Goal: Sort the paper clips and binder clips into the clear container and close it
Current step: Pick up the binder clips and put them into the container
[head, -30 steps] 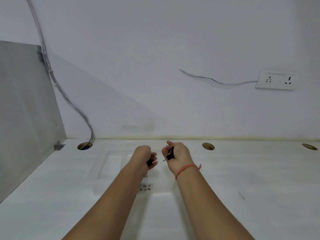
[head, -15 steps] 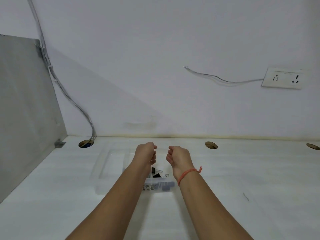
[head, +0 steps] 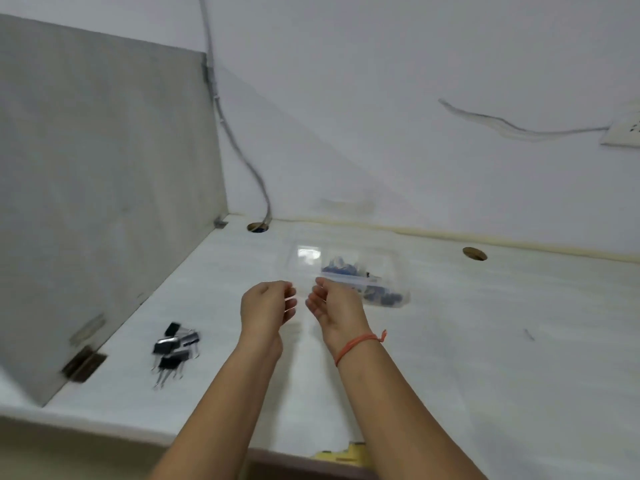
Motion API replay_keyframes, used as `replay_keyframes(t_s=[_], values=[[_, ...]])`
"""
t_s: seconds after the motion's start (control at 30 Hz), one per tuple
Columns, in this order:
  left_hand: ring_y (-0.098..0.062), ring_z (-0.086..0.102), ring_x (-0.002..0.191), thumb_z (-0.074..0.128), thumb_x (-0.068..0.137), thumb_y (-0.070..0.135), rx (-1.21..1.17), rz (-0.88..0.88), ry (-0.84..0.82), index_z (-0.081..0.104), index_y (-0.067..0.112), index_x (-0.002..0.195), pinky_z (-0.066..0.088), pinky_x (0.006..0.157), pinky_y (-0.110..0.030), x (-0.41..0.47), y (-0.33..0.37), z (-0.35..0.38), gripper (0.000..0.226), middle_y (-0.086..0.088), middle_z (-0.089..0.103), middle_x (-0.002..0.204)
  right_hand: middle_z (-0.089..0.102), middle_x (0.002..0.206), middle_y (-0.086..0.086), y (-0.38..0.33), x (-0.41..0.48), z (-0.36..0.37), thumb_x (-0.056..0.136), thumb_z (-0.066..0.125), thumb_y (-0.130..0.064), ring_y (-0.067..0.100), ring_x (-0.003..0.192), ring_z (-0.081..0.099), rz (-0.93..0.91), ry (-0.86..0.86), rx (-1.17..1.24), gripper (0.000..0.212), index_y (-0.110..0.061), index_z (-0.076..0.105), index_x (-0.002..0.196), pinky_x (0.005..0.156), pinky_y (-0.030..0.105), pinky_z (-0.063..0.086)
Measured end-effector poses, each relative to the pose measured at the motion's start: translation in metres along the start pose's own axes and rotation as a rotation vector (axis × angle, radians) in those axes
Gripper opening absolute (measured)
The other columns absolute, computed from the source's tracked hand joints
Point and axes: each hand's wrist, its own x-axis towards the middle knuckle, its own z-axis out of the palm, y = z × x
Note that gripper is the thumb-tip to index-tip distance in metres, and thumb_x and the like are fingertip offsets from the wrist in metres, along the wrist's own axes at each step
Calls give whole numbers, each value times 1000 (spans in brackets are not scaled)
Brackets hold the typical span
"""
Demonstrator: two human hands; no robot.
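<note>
The clear container (head: 391,268) sits on the white counter beyond my hands, its lid open toward the left, with dark and blue clips (head: 346,268) lying inside. Several black binder clips (head: 175,348) lie in a loose pile on the counter at the left. My left hand (head: 268,306) and my right hand (head: 334,306) hover side by side just in front of the container, fingers loosely curled and apart, with nothing held in either. An orange thread circles my right wrist.
A grey partition (head: 104,185) walls off the left side, with a brown hinge (head: 83,367) at its base. Cable holes (head: 258,227) (head: 474,253) sit along the back edge. A wall socket (head: 623,133) is at the far right. The counter's front edge (head: 104,424) runs below.
Both hands held dark clips over the container a second ago, then let them go. The hands have drawn back, and the view has swung left, revealing the binder clip pile.
</note>
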Motion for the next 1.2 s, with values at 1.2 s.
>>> replay_keyframes(t_s=[1.2], values=[[-16,50,87,76,66,9,716,262,18,60,19,111,41,72,-26,33,-54,-114,48,0,55,103,61,71,2,73,19,-7,79,67,-5,14,65,61,-312,-193,-1172,18,-18,62,67,60,20,48]])
